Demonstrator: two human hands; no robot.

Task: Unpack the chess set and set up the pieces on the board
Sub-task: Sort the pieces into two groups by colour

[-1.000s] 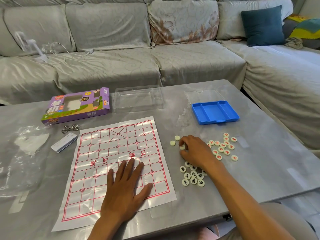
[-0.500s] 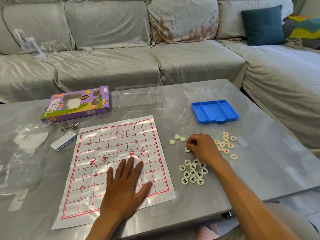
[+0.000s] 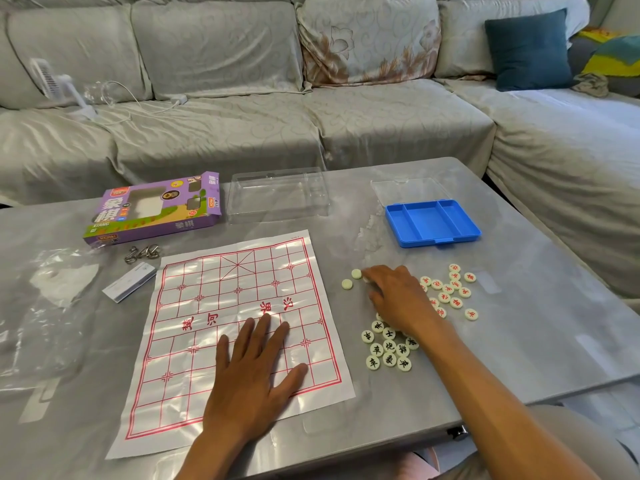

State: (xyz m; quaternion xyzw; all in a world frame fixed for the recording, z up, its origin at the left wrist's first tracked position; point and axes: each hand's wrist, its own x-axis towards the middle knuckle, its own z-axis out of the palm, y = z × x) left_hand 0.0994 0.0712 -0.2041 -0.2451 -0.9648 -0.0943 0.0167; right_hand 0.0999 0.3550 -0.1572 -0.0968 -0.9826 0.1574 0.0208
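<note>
the left hand (image 3: 254,368) lies flat with fingers spread on the lower middle of the board (image 3: 239,327), probably to keep the thin, creased sheet from sliding or curling. the board sits at centre frame, its long axis running from the lower edge up toward the sofa (image 3: 311,98), slightly tilted to the right, with the river text across its middle. the right hand (image 3: 398,299) rests over the pieces right of the board, fingers curled down on a piece by two blank discs (image 3: 351,278); whether it actually pinches one cannot be told. red pieces (image 3: 453,292) lie right of the hand, black pieces (image 3: 389,348) below it, seemingly sorted by colour. no piece is on the board yet. the tray (image 3: 433,223) sits empty in the upper right, the box (image 3: 156,209) upper left.
</note>
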